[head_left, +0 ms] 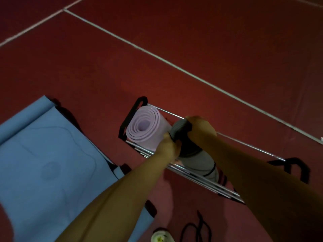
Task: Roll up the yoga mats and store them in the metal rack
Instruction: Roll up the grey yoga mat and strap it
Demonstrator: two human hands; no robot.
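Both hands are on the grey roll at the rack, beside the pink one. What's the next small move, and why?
Probably ease the grey rolled mat down until it seats in the metal rack, then loosen the grip. Left hand and right hand both hold its top end, and it stands in the rack beside the pink rolled mat. The blue mat lies flat, unrolled, so that comes afterwards.

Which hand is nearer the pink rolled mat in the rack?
Left. The left hand grips the grey mat right beside the pink mat; the right hand grips its far side.

Both forearms are bare to the left hand (168,145) and right hand (199,127), no sleeves showing.
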